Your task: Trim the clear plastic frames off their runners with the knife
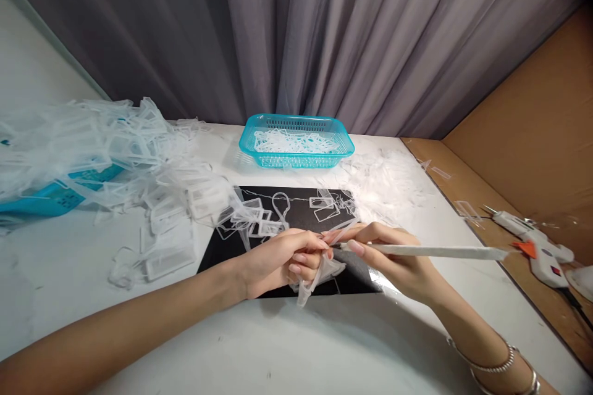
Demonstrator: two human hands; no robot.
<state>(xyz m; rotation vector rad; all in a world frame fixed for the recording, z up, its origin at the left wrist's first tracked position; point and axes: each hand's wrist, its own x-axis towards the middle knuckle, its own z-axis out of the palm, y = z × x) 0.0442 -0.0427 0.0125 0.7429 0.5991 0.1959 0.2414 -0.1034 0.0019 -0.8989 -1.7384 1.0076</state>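
Over the black mat (306, 216), my left hand (287, 259) is closed on a translucent white plastic piece (322, 274), part of which dangles below the fingers. My right hand (393, 256) grips a long white stick-like tool (435, 252) between thumb and fingers. Its near tip meets the left fingertips; what sort of tip it has is hard to make out. A thin clear strip (345, 230) runs up from between the two hands. Several clear rectangular frames (250, 213) lie on the mat beyond my left hand.
A blue basket (296, 160) of white strips stands at the back by the curtain. Heaped clear frames (83, 136) fill the left, partly over a blue container (60, 197). Loose white scraps (389, 182) lie right. Glue guns (542, 253) rest on the brown board at far right.
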